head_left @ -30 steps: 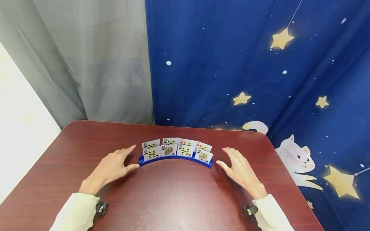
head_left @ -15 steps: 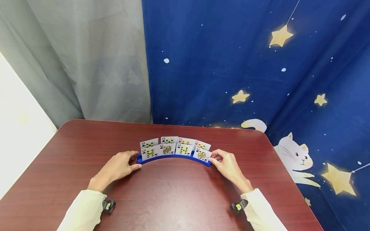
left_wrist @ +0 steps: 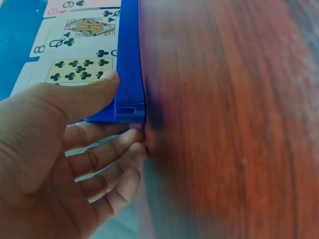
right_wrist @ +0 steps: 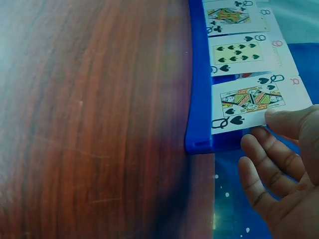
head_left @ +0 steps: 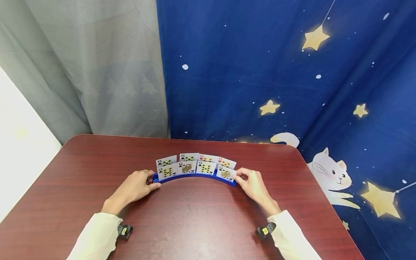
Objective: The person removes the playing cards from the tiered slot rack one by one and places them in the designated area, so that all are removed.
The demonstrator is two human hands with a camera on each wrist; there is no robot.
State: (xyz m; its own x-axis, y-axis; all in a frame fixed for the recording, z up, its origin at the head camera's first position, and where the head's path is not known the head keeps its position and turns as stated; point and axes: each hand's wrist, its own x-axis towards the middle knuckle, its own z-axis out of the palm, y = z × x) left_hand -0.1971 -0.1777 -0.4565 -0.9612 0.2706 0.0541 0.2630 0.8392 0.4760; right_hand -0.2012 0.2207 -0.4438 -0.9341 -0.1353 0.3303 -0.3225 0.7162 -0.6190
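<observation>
A curved blue card holder (head_left: 196, 175) stands on the table with two rows of playing cards upright in it. My left hand (head_left: 131, 188) grips the holder's left end. In the left wrist view its thumb (left_wrist: 94, 94) lies over the front by the nine of clubs (left_wrist: 79, 69), and the fingers are at the end and behind. At the right end, my right hand (head_left: 255, 185) pinches the edge of the queen of spades (right_wrist: 251, 101), its thumb on the card's face. The index fingertip behind that card is hidden. Beside it stands the nine of spades (right_wrist: 239, 54).
The holder rests on a reddish-brown wooden table (head_left: 201, 220). Behind the table's far edge hang a grey curtain (head_left: 123, 72) and a blue star-patterned curtain (head_left: 221, 72). A black wrist device (head_left: 125, 231) sits at each cuff.
Both hands have moved inward from beside the holder to its two ends. The left hand has taken hold of the holder, and the right has taken hold of the queen of spades.
</observation>
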